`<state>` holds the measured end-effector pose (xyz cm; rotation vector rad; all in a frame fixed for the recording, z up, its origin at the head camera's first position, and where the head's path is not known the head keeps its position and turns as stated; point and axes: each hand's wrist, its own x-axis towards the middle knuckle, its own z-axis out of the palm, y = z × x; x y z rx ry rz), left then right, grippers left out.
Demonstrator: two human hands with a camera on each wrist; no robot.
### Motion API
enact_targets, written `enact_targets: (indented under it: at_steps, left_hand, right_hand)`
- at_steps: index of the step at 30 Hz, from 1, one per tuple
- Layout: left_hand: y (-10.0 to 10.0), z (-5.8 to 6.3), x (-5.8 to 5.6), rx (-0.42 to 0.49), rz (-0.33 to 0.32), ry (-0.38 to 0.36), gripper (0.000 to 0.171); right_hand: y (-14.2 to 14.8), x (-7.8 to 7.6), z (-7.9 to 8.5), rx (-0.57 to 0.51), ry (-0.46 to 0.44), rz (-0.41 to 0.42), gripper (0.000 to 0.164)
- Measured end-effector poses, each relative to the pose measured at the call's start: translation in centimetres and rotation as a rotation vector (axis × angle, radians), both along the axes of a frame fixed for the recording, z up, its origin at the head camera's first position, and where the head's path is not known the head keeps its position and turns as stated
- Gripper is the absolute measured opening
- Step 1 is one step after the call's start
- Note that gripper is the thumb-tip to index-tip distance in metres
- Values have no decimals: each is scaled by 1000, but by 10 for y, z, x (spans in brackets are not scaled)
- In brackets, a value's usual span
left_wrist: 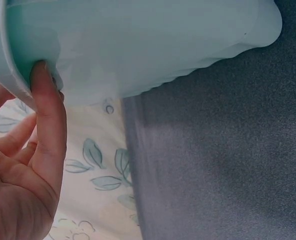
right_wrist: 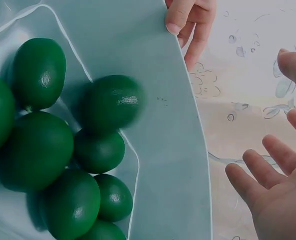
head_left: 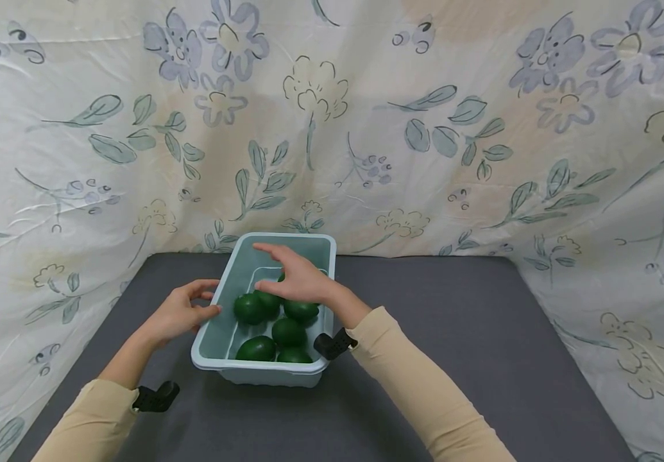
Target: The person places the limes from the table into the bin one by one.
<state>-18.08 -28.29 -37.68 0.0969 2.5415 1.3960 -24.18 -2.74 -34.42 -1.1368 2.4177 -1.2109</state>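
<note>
A pale blue-green plastic bin (head_left: pixel 268 376) stands on the table, with several glossy, dark green oval fruits that look like avocados (head_left: pixel 289 333) lying loose on its bottom. At its left side, my left hand (head_left: pixel 178 311) pinches the rim; the left wrist view shows a finger (left_wrist: pixel 47 105) bent over the bin's edge. My right hand (head_left: pixel 299 276) hovers above the bin's far half, thumb and fingers spread and nothing in them. From the right wrist view, one fruit (right_wrist: pixel 112 102) near the bin's side wall looks blurred. My forearm and hand cover part of the bin's right side in the head view.
A dark grey cloth covers the table (head_left: pixel 453 333) under and around the bin. Behind it and at both sides hangs a floral curtain (head_left: pixel 332 128), close to the bin's far end. Each wrist carries a black strap mount (head_left: pixel 155 396).
</note>
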Motion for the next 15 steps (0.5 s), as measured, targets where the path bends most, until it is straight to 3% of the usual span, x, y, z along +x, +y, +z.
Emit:
enact_targets:
  at_steps: [15]
  left_hand:
    - [3, 2, 2, -17, 2, 12, 63]
  right_hand:
    - [18, 2, 6, -60, 14, -4, 60]
